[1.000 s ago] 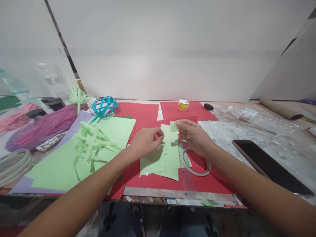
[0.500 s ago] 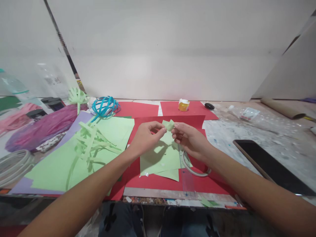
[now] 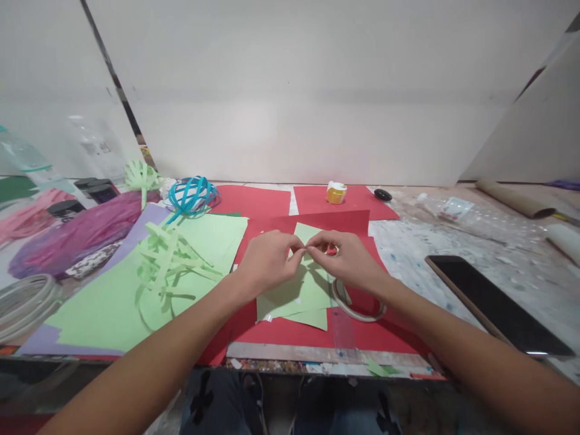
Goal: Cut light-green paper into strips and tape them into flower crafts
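Note:
My left hand (image 3: 272,258) and my right hand (image 3: 347,260) meet above the middle of the work area, thumbs and fingertips pinched together. What lies between the fingertips is too small or hidden to make out. Beneath them are light green sheets (image 3: 312,318) on red paper (image 3: 272,334). A white tape roll (image 3: 357,316) and a clear ruler (image 3: 345,338) lie just below my right hand. Left of my left hand, a tangle of pale green paper strips (image 3: 165,257) rests on larger green sheets (image 3: 99,311).
Behind the strips stands a blue strip ball (image 3: 194,196), with a green paper flower (image 3: 142,176) beside it. A yellow jar (image 3: 336,193) and a black oval object (image 3: 383,194) are at the back. A phone (image 3: 493,302) lies right; a pink bag (image 3: 81,235) lies left.
Both hands have come together and turned knuckles-up, slightly lower. The small green paper piece that showed between the fingertips is now out of sight.

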A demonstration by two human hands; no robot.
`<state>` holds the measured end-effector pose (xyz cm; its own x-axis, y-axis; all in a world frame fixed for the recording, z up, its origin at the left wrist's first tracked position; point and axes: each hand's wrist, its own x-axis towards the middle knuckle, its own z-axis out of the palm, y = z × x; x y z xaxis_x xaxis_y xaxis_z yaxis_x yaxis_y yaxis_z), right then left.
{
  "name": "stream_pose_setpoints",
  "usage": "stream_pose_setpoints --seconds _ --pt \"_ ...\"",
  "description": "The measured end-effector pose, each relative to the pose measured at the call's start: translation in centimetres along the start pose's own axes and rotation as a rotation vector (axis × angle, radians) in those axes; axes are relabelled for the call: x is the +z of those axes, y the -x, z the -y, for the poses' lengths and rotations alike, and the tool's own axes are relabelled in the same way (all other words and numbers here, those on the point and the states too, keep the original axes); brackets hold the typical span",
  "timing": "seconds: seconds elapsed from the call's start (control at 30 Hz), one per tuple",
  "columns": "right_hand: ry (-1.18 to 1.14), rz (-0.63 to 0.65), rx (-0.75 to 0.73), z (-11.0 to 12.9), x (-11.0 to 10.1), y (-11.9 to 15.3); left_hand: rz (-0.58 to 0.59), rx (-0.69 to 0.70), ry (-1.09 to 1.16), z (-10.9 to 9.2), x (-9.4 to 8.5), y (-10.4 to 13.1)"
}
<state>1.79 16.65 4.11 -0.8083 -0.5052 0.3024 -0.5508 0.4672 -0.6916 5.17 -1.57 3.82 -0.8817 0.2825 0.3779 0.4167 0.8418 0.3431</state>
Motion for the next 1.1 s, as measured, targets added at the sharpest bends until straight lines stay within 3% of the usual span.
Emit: stream_pose_setpoints --seconds 0.17,0.37,0.47,0.57,0.7,0.8,0.87,0.97,1.03,1.1 --pt "-0.069 0.041 0.041 -0.1 0.1 -0.1 -0.013 0.039 -0.023 -0.1 0.0 0.1" --pt "-0.369 0.083 0.207 -0.8 0.3 -0.4 -0.112 0.217 -0.111 -0.4 0.0 0.3" --pt "-0.436 0.054 0.287 -1.2 0.2 -0.6 -0.065 0.331 -0.091 -0.5 -0.2 0.3" --pt "-0.486 -0.014 0.333 -1.6 -0.1 -0.9 0.061 0.428 -0.075 -0.5 -0.2 0.3" --pt "-0.564 -0.101 0.372 -2.1 -0.2 -1.2 0.204 0.356 -0.155 -0.5 0.0 0.3" --pt "-0.582 -0.117 0.373 -2.1 -0.2 -1.3 0.187 0.226 -0.181 -1.0 -0.5 0.1" --pt "-0.589 -0.103 0.383 -2.0 -0.2 -1.1 0.165 0.169 -0.092 -1.5 -1.9 0.0" --pt "-0.593 -0.060 0.387 -1.8 -0.4 -0.8 0.111 0.079 0.070 -1.2 -6.2 0.7" --pt "-0.583 -0.055 0.384 -1.6 -0.6 -0.7 -0.042 -0.038 0.038 0.8 -10.0 2.0" --pt "-0.575 -0.065 0.368 -1.3 -0.9 -0.6 -0.237 -0.232 -0.113 4.5 -13.6 3.8"
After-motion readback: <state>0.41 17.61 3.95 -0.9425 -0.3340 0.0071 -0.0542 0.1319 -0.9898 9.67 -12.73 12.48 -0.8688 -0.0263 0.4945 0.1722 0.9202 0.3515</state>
